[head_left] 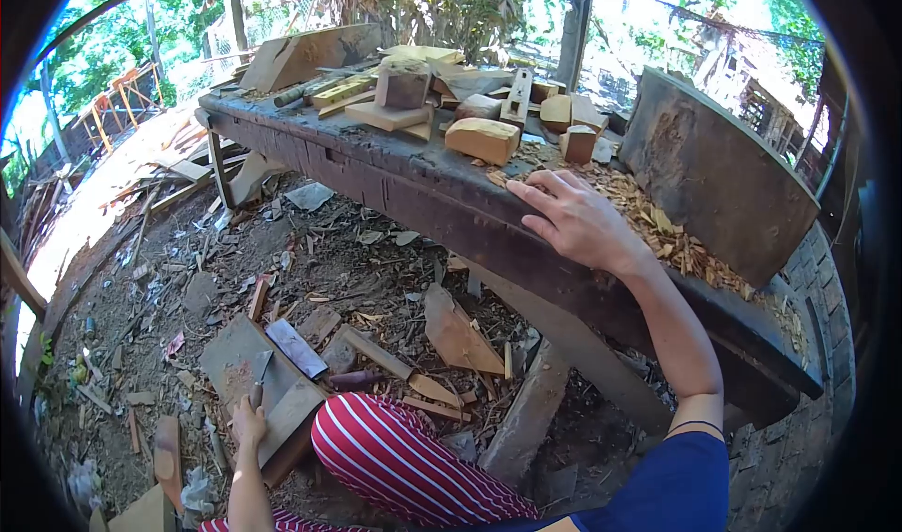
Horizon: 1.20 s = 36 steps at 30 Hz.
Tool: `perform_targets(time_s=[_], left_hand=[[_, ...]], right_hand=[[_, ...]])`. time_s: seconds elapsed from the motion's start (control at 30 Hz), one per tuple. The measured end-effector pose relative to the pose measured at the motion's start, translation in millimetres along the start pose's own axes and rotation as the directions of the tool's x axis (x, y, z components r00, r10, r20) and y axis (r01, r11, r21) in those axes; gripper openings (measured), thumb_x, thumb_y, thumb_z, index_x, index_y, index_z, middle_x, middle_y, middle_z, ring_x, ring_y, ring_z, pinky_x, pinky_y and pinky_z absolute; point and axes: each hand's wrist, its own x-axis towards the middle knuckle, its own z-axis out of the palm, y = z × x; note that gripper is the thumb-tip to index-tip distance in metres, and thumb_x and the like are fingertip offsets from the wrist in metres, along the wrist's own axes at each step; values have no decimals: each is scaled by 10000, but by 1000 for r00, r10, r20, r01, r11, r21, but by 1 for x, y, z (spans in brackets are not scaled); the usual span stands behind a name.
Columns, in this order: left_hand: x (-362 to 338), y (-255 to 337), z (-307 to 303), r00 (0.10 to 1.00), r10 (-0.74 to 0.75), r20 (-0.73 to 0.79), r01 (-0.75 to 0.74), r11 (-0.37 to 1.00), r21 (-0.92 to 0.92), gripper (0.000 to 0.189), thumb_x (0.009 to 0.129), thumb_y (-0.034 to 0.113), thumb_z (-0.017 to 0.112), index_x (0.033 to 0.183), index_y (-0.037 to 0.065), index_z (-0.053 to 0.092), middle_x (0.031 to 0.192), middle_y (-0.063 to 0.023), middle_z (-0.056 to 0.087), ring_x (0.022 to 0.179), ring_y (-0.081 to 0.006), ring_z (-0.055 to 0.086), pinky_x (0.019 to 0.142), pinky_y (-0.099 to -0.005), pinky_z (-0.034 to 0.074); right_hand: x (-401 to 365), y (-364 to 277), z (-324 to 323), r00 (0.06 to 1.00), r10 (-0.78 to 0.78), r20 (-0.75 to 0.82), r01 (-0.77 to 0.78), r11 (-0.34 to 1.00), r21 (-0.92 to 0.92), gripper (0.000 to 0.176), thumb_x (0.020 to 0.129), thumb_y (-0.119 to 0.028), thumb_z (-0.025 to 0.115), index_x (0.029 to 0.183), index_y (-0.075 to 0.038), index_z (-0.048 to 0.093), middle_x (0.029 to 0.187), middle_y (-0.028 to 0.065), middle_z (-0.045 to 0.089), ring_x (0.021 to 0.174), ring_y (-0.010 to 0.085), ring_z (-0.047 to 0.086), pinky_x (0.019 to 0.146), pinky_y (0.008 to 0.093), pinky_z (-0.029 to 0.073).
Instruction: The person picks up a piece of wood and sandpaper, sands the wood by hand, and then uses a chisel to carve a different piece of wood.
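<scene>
Scraps of wood littered the dirt ground (141, 250) on the far left. Low down, the left hand (249, 424) was closed around the handle of a tool (260, 374). Its thin grey blade pointed up and away over a flat board (230, 358) lying on the ground; what kind of tool it was could not be told. Just right of the board was a knee (404, 457) in red-and-white stripes. Above it ran the dark tabletop (395, 170), loaded with pale blocks (483, 140) and offcuts. Further right, the right hand (575, 220) lay open and palm down on the tabletop's front edge, fingers spread, gripping nothing, with a heap of chips (672, 236) just beside it. Behind the chips a big slab (719, 175) stood on edge at the tabletop's right end.
</scene>
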Motion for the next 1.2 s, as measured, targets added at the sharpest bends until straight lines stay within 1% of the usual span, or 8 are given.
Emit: perform_targets(time_s=[0.13, 0.3, 0.57, 0.8, 0.9, 0.97, 1.07, 1.2], left_hand=[[-11, -1, -13, 1000, -15, -21, 14, 1000, -20, 479, 827, 212, 667, 1278, 133, 526, 1159, -195, 594, 1113, -363, 568, 909, -472, 471], [-7, -28, 11, 997, -73, -34, 58, 942, -330, 379, 848, 217, 650, 1213, 132, 592, 1160, -164, 630, 1070, -349, 604, 900, -470, 473], [-24, -9, 7, 987, -132, -92, 118, 983, -141, 402, 964, 402, 431, 1240, 153, 586, 1138, -169, 630, 1033, -381, 612, 872, -494, 472], [-34, 2, 2, 977, -120, -177, 102, 989, -110, 442, 988, 434, 371, 1196, 145, 632, 1096, -156, 659, 1015, -378, 620, 860, -470, 480], [-34, -1, 11, 951, -82, -299, 40, 989, -144, 396, 978, 377, 422, 1153, 109, 655, 1095, -152, 657, 1025, -360, 603, 885, -445, 469], [-34, -6, 18, 934, -54, -353, 5, 990, -139, 375, 971, 357, 449, 1159, 104, 652, 1102, -141, 654, 1032, -349, 591, 893, -442, 460], [-33, -7, 17, 907, -23, -420, -39, 990, -138, 349, 958, 324, 487, 1163, 93, 650, 1118, -127, 648, 1052, -334, 573, 908, -438, 447], [-33, -6, 15, 909, -34, -415, -31, 988, -149, 341, 951, 305, 500, 1163, 83, 648, 1139, -124, 639, 1077, -329, 557, 928, -432, 439]], right_hand=[[3, -4, -2, 1000, 12, 19, -12, 1000, -15, 435, 939, -284, 550, 1333, -103, 508, 1167, 112, 533, 1119, 306, 530, 960, 417, 450], [4, -6, -3, 999, 28, 17, -28, 1000, -14, 422, 944, -281, 545, 1325, -101, 520, 1178, 113, 535, 1120, 303, 532, 959, 421, 449], [14, -3, -7, 995, 10, -98, 1, 994, 109, 303, 956, -258, 536, 1174, -69, 629, 1067, 113, 590, 1039, 312, 575, 919, 407, 456], [110, 31, -8, 945, 206, -255, -171, 974, 152, 300, 908, -256, 582, 1089, -25, 645, 1062, 185, 646, 935, 348, 645, 803, 446, 498], [173, 53, 4, 947, 239, -215, -239, 971, 23, 420, 873, -357, 612, 1113, -13, 626, 1030, 202, 664, 960, 345, 657, 821, 448, 513], [207, 46, 12, 919, 393, -38, -394, 904, -164, 550, 843, -460, 654, 1173, -25, 584, 1032, 211, 671, 987, 344, 658, 837, 441, 527], [235, 47, 39, 921, 388, 47, -365, 897, -250, 599, 809, -497, 675, 1176, -37, 568, 1025, 201, 675, 985, 353, 660, 834, 466, 536], [257, 78, 62, 925, 379, 0, -364, 889, -279, 373, 822, -255, 590, 1138, -62, 634, 1025, 186, 696, 978, 350, 673, 853, 447, 539]])
